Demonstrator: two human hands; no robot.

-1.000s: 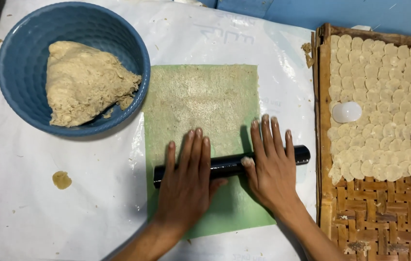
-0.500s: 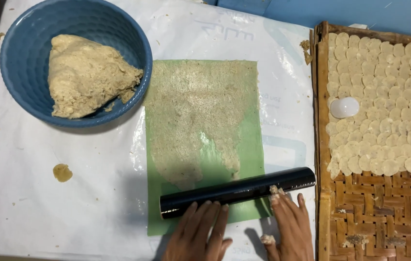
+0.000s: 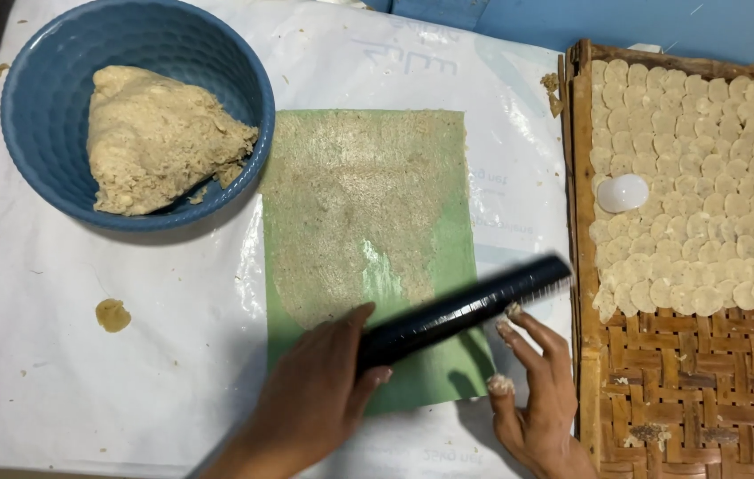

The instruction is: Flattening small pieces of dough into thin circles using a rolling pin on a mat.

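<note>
Left hand (image 3: 310,404) grips black rolling pin (image 3: 466,312); right hand (image 3: 532,395) open, fingers spread just beside it.
Ahead: dough sheet (image 3: 350,213) rolled thin on green mat (image 3: 435,364). Bowl dough (image 3: 160,137) remains; woven tray (image 3: 661,381) part-filled with cut discs (image 3: 705,195).

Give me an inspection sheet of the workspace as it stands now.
Surface: white plastic sheet, with a green mat on it.
Job's things: thin rolled dough on the mat; black rolling pin tilted across its near end.
Clutter: blue bowl holding a dough lump; dough scrap.
Grips: left hand holds the pin; right hand open, fingertips at it.
Cables: nothing seen.
Surroundings: woven tray of dough discs; white round cutter.
</note>
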